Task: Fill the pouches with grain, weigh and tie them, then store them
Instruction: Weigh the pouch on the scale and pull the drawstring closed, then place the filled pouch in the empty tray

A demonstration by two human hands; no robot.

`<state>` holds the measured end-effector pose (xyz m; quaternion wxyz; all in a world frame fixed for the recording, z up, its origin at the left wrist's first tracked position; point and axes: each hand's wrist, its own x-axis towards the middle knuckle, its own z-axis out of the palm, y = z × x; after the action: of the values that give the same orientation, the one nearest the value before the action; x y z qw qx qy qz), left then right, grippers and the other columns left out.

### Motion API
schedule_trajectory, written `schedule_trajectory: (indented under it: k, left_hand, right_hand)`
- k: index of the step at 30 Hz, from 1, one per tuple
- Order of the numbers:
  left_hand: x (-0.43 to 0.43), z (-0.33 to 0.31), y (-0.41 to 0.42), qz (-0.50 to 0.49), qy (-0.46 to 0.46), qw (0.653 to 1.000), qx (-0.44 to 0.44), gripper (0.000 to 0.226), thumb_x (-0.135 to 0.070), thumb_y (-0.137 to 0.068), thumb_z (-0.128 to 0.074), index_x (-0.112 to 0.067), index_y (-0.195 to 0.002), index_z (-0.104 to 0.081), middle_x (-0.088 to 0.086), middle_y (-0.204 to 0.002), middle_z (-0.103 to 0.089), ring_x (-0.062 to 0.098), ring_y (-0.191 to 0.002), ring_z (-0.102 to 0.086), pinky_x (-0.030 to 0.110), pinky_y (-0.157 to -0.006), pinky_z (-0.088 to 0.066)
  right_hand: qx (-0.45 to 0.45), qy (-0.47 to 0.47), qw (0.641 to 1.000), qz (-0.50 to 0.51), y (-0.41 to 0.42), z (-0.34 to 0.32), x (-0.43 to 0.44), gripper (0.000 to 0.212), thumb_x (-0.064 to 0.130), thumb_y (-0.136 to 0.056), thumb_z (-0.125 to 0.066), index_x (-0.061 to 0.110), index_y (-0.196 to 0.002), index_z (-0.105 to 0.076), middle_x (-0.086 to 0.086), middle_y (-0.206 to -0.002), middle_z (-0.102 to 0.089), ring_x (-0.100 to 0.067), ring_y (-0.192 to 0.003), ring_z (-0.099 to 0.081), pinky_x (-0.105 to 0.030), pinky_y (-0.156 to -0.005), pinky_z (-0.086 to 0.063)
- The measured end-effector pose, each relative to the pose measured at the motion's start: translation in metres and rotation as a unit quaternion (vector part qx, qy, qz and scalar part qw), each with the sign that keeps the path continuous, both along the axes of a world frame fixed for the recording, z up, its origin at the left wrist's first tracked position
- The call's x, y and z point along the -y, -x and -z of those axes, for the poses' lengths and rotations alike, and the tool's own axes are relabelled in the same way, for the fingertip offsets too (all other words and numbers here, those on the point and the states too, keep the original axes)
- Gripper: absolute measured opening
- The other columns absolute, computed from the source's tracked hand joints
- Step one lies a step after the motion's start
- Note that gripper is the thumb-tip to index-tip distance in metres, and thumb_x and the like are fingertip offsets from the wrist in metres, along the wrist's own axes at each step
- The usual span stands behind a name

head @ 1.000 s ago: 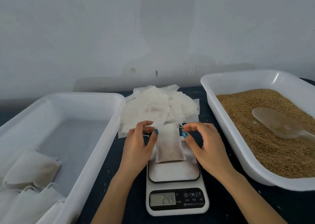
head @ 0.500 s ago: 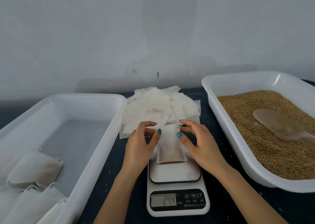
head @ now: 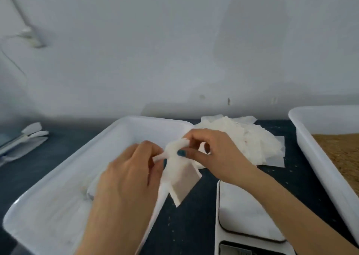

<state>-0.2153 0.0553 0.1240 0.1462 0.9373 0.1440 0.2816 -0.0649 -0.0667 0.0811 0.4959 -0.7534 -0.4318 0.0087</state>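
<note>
Filled pouch (head: 182, 181) is up in the air over the right rim of the white storage tray (head: 58, 179), just left of the scale (head: 242, 212). I read this as the tying step. Left hand (head: 128, 181) pinches the gathered neck and right hand (head: 219, 157) pinches the bunched top, so both are clamped on it. Looks light: thin soft fabric, grain sagging low, floppy. I'd hold at the neck, above the grain. Drawstring too blurred to tell. Empty pouch pile (head: 252, 140) sits behind.
</note>
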Motion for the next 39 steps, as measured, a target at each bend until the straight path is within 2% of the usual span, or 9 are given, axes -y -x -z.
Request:
schedule_trajectory:
  k: [7,14,16,19,24,27,32,35,39]
  left_hand:
    - [-0.107,0.017,-0.006,-0.050,0.256,0.955,-0.141,0.009,-0.018,-0.097,-0.057,-0.015,-0.088,-0.055,0.003,-0.075,-0.075,0.019,-0.068,-0.074,0.047,-0.079,-0.058]
    - [-0.178,0.081,-0.010,-0.125,0.316,0.921,-0.191,0.011,-0.013,-0.096,-0.059,-0.004,-0.091,-0.055,0.009,-0.066,-0.074,0.029,-0.064,-0.074,0.053,-0.079,-0.059]
    - [-0.190,0.092,-0.006,-0.155,0.299,0.920,-0.201,0.010,-0.009,-0.094,-0.061,-0.003,-0.088,-0.056,0.009,-0.062,-0.072,0.029,-0.059,-0.072,0.047,-0.070,-0.060]
    - [-0.199,0.096,0.003,-0.186,0.232,0.929,-0.220,0.012,-0.004,-0.090,-0.064,-0.005,-0.084,-0.054,0.007,-0.058,-0.071,0.030,-0.057,-0.070,0.037,-0.058,-0.057]
    - [-0.151,0.062,0.014,-0.172,-0.048,0.977,-0.115,0.037,-0.004,-0.070,-0.083,-0.019,-0.079,-0.050,0.008,-0.076,-0.064,0.036,-0.068,-0.064,0.048,-0.066,-0.051]
    - [-0.062,0.037,0.012,-0.052,-0.147,0.987,0.045,0.006,-0.024,-0.081,-0.061,-0.019,-0.080,-0.065,0.002,-0.074,-0.068,0.032,-0.062,-0.066,0.043,-0.056,-0.054]
    - [0.049,0.055,-0.043,0.166,-0.117,0.979,0.021,0.017,-0.019,-0.086,-0.054,-0.021,-0.084,-0.071,-0.008,-0.084,-0.069,0.012,-0.066,-0.067,0.022,-0.048,-0.049]
    - [0.055,0.090,-0.099,0.132,-0.018,0.987,-0.086,0.017,-0.031,-0.100,-0.050,-0.034,-0.117,-0.049,-0.017,-0.118,-0.055,0.000,-0.092,-0.049,0.012,-0.070,-0.038]
    - [0.032,0.130,-0.166,0.201,0.027,0.965,-0.164,0.044,-0.030,-0.093,-0.062,-0.032,-0.135,-0.047,-0.013,-0.141,-0.048,0.006,-0.127,-0.045,0.016,-0.098,-0.034]
  right_hand:
    - [-0.003,0.164,0.979,-0.119,-0.006,-0.007,-0.114,0.019,0.024,-0.100,-0.053,0.021,-0.081,-0.054,0.004,-0.078,-0.069,-0.016,-0.072,-0.071,-0.035,-0.073,-0.051]
    - [-0.020,0.301,0.947,-0.112,0.007,0.035,-0.182,0.024,0.016,-0.096,-0.060,0.012,-0.074,-0.053,-0.022,-0.106,-0.070,-0.035,-0.092,-0.065,-0.035,-0.078,-0.048]
    - [-0.059,0.322,0.936,-0.129,0.012,0.042,-0.189,0.009,0.016,-0.097,-0.061,0.007,-0.094,-0.060,-0.024,-0.113,-0.068,-0.037,-0.096,-0.067,-0.038,-0.083,-0.051]
    - [-0.046,0.326,0.934,-0.137,0.023,0.038,-0.185,0.053,0.023,-0.099,-0.058,-0.006,-0.138,-0.036,-0.032,-0.130,-0.054,-0.045,-0.117,-0.055,-0.043,-0.090,-0.045]
    - [0.013,0.213,0.965,-0.154,0.038,0.018,-0.134,0.054,0.021,-0.101,-0.053,0.006,-0.149,-0.032,-0.020,-0.142,-0.051,-0.039,-0.126,-0.050,-0.046,-0.102,-0.042]
    - [0.022,0.118,0.985,-0.128,0.037,0.016,-0.080,0.029,0.015,-0.100,-0.050,0.017,-0.128,-0.056,-0.004,-0.126,-0.063,-0.025,-0.114,-0.057,-0.044,-0.098,-0.046]
    - [-0.054,0.074,0.995,0.026,0.006,0.043,0.023,0.038,-0.001,-0.087,-0.057,0.028,-0.107,-0.071,0.016,-0.107,-0.070,0.000,-0.102,-0.061,-0.021,-0.091,-0.050]
    - [-0.079,0.041,0.987,0.132,-0.011,0.064,0.080,0.040,0.002,-0.094,-0.059,0.040,-0.102,-0.067,0.031,-0.103,-0.067,0.011,-0.101,-0.061,-0.005,-0.087,-0.047]
    - [-0.114,-0.012,0.961,0.252,-0.026,0.090,0.122,0.037,-0.006,-0.091,-0.060,0.029,-0.097,-0.070,0.021,-0.093,-0.072,0.008,-0.094,-0.066,-0.012,-0.088,-0.051]
